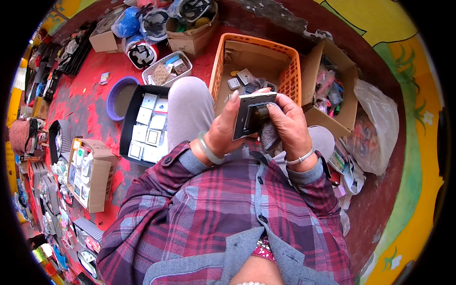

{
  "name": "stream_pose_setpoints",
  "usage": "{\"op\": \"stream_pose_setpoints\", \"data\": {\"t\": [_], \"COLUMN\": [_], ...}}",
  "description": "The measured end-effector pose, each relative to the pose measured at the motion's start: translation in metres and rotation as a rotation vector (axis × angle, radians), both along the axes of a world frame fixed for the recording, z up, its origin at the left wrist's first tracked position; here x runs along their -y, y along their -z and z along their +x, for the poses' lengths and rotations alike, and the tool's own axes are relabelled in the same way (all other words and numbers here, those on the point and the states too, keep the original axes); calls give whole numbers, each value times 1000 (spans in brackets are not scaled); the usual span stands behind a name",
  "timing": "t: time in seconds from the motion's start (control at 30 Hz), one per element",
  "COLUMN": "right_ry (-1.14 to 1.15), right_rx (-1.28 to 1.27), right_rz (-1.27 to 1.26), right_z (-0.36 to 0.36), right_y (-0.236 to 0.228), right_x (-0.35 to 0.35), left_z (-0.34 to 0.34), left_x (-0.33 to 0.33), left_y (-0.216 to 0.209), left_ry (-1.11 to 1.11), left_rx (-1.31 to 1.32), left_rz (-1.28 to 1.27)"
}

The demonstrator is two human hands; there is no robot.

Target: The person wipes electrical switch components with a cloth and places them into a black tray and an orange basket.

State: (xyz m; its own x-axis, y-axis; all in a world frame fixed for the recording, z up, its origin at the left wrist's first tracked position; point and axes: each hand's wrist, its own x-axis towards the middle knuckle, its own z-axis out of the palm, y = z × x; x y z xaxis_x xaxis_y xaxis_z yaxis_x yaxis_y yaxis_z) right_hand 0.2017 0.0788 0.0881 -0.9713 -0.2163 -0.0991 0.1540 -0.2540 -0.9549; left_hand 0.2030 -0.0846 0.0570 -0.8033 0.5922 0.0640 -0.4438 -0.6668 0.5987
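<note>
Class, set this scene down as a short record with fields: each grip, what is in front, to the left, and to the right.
Left grip: holds a square panel by its edge, dark side showing
Right grip: bunches a grey cloth, thumb at the panel's dark side
In front: orange basket, small items inside
Left: black box of white square pieces; purple basin beyond
Right: open cardboard box, mixed contents

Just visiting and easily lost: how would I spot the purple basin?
On the red floor, find the black box beside the person's left knee. At its upper left sits the purple basin: round, unlike the rectangular white basket nearby.
</note>
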Motion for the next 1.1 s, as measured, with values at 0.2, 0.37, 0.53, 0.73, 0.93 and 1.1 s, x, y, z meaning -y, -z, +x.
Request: {"op": "stream_pose_setpoints", "data": {"t": [0.2,0.37,0.53,0.73,0.93,1.1], "right_ry": [-43,-50,24,74,-49,-43], "right_rx": [63,46,-86,-110,80,171], "right_rz": [1,49,339,520,212,101], "right_z": [-5,-6,-2,4,2,1], "right_y": [4,3,14,0,-11,-12], "right_x": [-6,-1,3,-5,-28,-38], "left_z": [7,7,2,-9,-22,-24], "left_x": [-9,-11,-11,-8,9,14], "left_y": [-3,-1,-2,-1,3,6], "left_ry": [-114,-158,-205,-230,-220,-174], "left_rx": [60,73,110,218,352,432], "left_rz": [-17,31,56,135,297,385]}}
